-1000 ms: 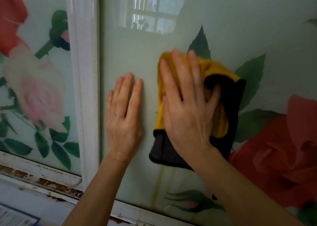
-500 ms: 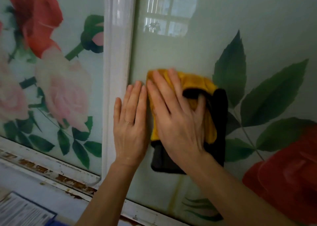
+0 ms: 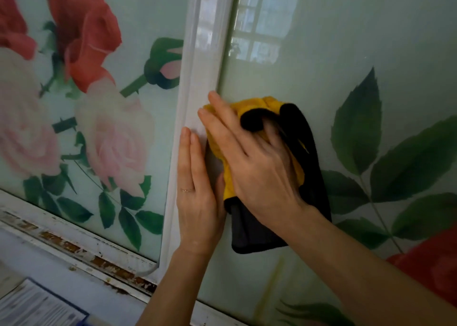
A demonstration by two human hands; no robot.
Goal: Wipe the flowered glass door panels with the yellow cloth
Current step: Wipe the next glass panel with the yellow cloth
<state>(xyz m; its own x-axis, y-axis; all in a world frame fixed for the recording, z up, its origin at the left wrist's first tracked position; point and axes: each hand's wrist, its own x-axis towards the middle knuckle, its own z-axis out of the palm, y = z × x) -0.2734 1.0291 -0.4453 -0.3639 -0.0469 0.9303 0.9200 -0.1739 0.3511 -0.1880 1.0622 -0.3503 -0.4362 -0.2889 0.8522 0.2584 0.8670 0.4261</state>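
Note:
Two glass door panels printed with roses fill the view: the left panel [image 3: 99,103] and the right panel [image 3: 346,53], split by a white upright frame [image 3: 205,53]. My right hand [image 3: 254,157] presses the yellow cloth [image 3: 259,105], which has a black backing, flat against the right panel close to the frame, fingers straight. My left hand [image 3: 197,197] lies flat with straight fingers along the frame's right edge, touching the cloth's left side.
A white bottom rail [image 3: 81,249] with chipped, rusty patches runs under the panels. Printed papers [image 3: 32,308] lie at the lower left corner. A window reflection [image 3: 262,26] shines on the right panel's top.
Both hands and the cloth have slid left across the right panel, reaching the white frame. The cloth has bunched up more at its top. The view has shifted toward the left panel.

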